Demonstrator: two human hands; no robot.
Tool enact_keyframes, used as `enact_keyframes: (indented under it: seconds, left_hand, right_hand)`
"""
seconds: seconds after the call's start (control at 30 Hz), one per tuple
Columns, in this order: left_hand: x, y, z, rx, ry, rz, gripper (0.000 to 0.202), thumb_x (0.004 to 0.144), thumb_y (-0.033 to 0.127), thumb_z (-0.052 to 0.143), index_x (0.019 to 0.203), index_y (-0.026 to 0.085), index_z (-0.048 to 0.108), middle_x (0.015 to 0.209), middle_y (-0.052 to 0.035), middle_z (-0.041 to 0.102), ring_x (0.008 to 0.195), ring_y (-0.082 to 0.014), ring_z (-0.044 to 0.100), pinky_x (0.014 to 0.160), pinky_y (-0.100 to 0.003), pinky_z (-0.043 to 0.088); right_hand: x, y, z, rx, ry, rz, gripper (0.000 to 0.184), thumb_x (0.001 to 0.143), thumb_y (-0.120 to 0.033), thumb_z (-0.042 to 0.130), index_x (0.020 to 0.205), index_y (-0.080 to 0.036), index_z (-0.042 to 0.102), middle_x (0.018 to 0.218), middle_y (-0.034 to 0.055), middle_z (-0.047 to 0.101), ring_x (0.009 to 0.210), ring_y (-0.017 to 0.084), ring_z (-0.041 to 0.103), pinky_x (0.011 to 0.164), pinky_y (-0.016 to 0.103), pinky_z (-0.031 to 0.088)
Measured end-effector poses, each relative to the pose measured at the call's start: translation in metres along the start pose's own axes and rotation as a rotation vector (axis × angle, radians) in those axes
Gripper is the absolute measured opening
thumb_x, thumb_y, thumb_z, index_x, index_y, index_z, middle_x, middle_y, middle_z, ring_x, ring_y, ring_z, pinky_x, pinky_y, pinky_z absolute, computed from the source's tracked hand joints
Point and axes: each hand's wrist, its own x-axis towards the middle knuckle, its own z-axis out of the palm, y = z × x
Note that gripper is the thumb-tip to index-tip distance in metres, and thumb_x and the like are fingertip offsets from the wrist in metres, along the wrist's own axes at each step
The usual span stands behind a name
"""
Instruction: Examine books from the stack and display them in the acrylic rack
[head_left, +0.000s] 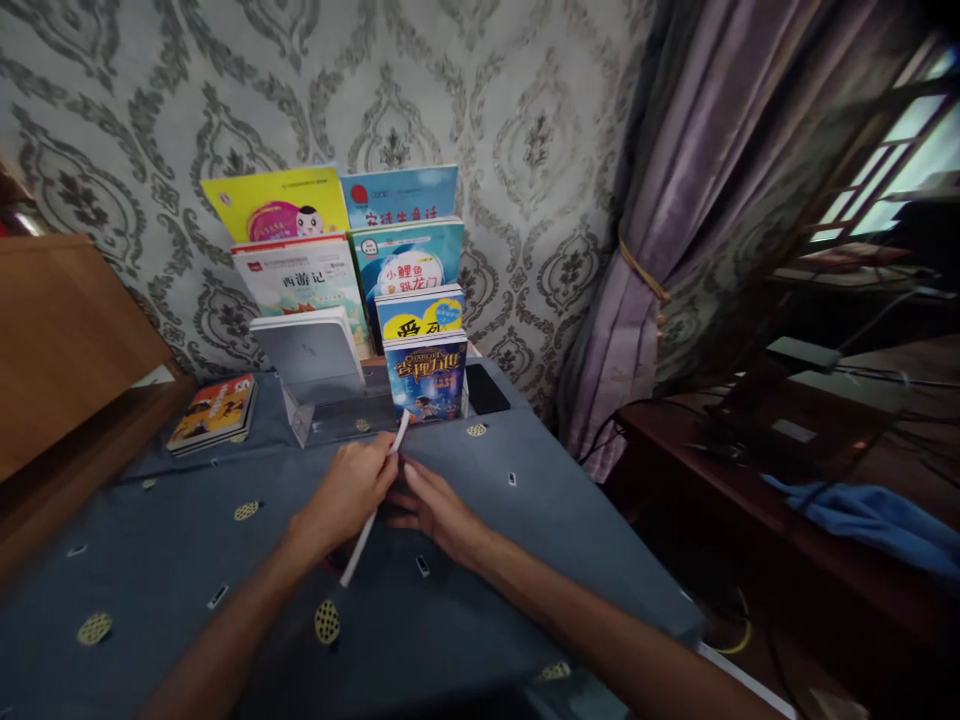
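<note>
A thin book (361, 552) stands tilted, nearly edge-on to me, its white page edge showing as a narrow strip. My left hand (360, 482) is closed round it from the left, near the upper part. On the other side my right hand (442, 515) grips it, thumb and fingers against the dark cover, which is mostly hidden. Just beyond the hands is a clear book stand (330, 418) on the table. In its front right slot sits a dark blue book (426, 378); a pale grey-backed book (311, 355) leans in the front left part.
Behind stand a yellow book (277, 200), a white book (300, 275), a teal book (411, 250) and a blue book (401, 190). A small orange stack (214, 415) lies left, a black phone (486, 388) right. The blue tablecloth (570, 560) ends before a reddish cabinet (675, 480).
</note>
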Motion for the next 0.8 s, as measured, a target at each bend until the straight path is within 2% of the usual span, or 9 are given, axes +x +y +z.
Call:
enact_keyframes:
  seconds: [0.1, 0.23, 0.37, 0.43, 0.47, 0.57, 0.63, 0.73, 0.8]
  left_hand:
    - [-0.005, 0.003, 0.008, -0.04, 0.032, 0.004, 0.028, 0.101, 0.032, 0.042, 0.107, 0.023, 0.067, 0.095, -0.0068, 0.076, 0.087, -0.0227, 0.071, 0.078, -0.031, 0.051]
    - [-0.014, -0.006, 0.027, -0.09, 0.042, -0.036, 0.032, 0.101, 0.031, 0.041, 0.117, 0.023, 0.067, 0.111, -0.0071, 0.074, 0.102, -0.0236, 0.069, 0.09, -0.035, 0.051]
    - [-0.019, -0.042, 0.051, -0.143, 0.296, -0.157, 0.042, 0.096, 0.034, 0.049, 0.134, 0.017, 0.055, 0.139, -0.0155, 0.058, 0.13, -0.0302, 0.053, 0.107, -0.048, 0.043]
    - [-0.018, -0.061, 0.059, -0.306, 0.427, -0.268, 0.055, 0.092, 0.043, 0.054, 0.137, 0.013, 0.05, 0.144, -0.0198, 0.053, 0.135, -0.033, 0.048, 0.111, -0.052, 0.039]
    - [-0.017, -0.069, 0.06, -0.444, 0.443, -0.324, 0.059, 0.089, 0.049, 0.056, 0.136, 0.012, 0.051, 0.139, -0.0207, 0.056, 0.131, -0.0338, 0.052, 0.108, -0.053, 0.041]
    - [-0.01, -0.079, 0.05, -0.937, 0.333, -0.418, 0.064, 0.083, 0.062, 0.061, 0.122, 0.011, 0.061, 0.112, -0.0169, 0.071, 0.104, -0.0316, 0.067, 0.091, -0.046, 0.054]
    - [-0.004, -0.077, 0.034, -1.161, 0.308, -0.364, 0.06, 0.082, 0.062, 0.065, 0.115, 0.012, 0.066, 0.105, -0.0133, 0.074, 0.097, -0.0282, 0.07, 0.086, -0.04, 0.056]
    - [-0.002, -0.075, 0.007, -1.186, 0.401, -0.157, 0.049, 0.082, 0.055, 0.07, 0.112, 0.016, 0.07, 0.114, -0.0097, 0.074, 0.106, -0.0258, 0.067, 0.096, -0.037, 0.052]
    - [-0.009, -0.079, -0.006, -1.065, 0.362, -0.077, 0.043, 0.083, 0.051, 0.071, 0.109, 0.017, 0.074, 0.114, -0.0088, 0.074, 0.109, -0.026, 0.066, 0.101, -0.038, 0.049]
  right_hand:
    - [0.017, -0.004, 0.005, 0.12, 0.021, 0.0, 0.057, 0.078, -0.066, 0.07, 0.11, -0.019, 0.069, 0.101, 0.0086, 0.077, 0.095, 0.027, 0.073, 0.085, 0.043, 0.059]
    - [0.037, 0.001, -0.009, 0.156, 0.143, 0.009, 0.056, 0.056, -0.065, 0.086, 0.084, -0.018, 0.071, 0.079, 0.0042, 0.078, 0.083, 0.026, 0.074, 0.083, 0.039, 0.058]
    - [0.047, 0.006, -0.02, 0.158, 0.165, 0.041, 0.046, 0.063, -0.057, 0.085, 0.083, -0.018, 0.07, 0.082, 0.0054, 0.079, 0.085, 0.026, 0.075, 0.084, 0.041, 0.058]
    - [0.05, 0.005, -0.019, 0.186, 0.165, 0.029, 0.043, 0.068, -0.055, 0.083, 0.088, -0.019, 0.071, 0.09, 0.0059, 0.079, 0.089, 0.026, 0.075, 0.086, 0.042, 0.058]
    - [0.051, 0.003, -0.017, 0.198, 0.164, 0.018, 0.043, 0.069, -0.055, 0.083, 0.09, -0.02, 0.071, 0.092, 0.0056, 0.079, 0.09, 0.026, 0.075, 0.088, 0.042, 0.057]
    - [0.059, -0.011, -0.011, 0.194, 0.138, -0.043, 0.046, 0.071, -0.06, 0.079, 0.095, -0.021, 0.071, 0.093, 0.0044, 0.079, 0.092, 0.025, 0.074, 0.09, 0.042, 0.056]
    - [0.067, -0.028, -0.008, 0.136, 0.087, -0.117, 0.049, 0.073, -0.065, 0.075, 0.096, -0.022, 0.072, 0.092, 0.0043, 0.079, 0.093, 0.024, 0.073, 0.09, 0.041, 0.056]
    - [0.072, -0.059, -0.01, -0.067, -0.022, -0.269, 0.057, 0.072, -0.074, 0.07, 0.094, -0.021, 0.075, 0.089, 0.0042, 0.078, 0.093, 0.025, 0.071, 0.088, 0.039, 0.055]
    - [0.067, -0.074, -0.016, -0.272, -0.101, -0.333, 0.059, 0.071, -0.076, 0.068, 0.089, -0.021, 0.076, 0.086, 0.0035, 0.076, 0.091, 0.024, 0.07, 0.087, 0.039, 0.054]
